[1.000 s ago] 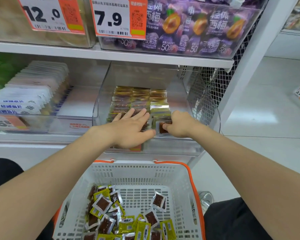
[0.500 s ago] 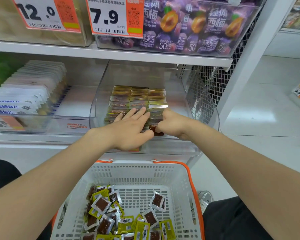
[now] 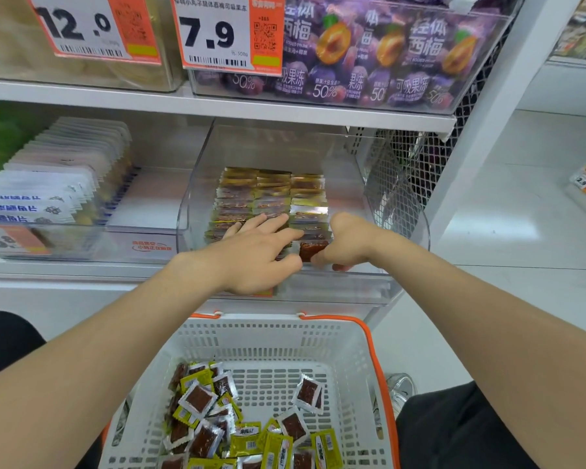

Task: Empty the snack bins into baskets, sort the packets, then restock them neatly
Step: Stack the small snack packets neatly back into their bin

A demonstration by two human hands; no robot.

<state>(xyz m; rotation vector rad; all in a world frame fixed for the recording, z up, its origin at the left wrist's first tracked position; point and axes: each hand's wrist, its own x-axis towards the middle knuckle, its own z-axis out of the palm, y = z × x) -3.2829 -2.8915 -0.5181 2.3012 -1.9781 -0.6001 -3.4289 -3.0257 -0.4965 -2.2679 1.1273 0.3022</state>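
Shelf [image 3: 217, 104]: clear plastic bin [image 3: 339, 287], flat foil pkts [image 3: 271, 194]

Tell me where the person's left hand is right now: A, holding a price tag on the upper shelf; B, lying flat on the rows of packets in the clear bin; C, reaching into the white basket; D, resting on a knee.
B: the left hand lies with straight fingers on the rows of packets inside the clear bin, above the white basket, while the right hand pinches a red-brown packet beside it.
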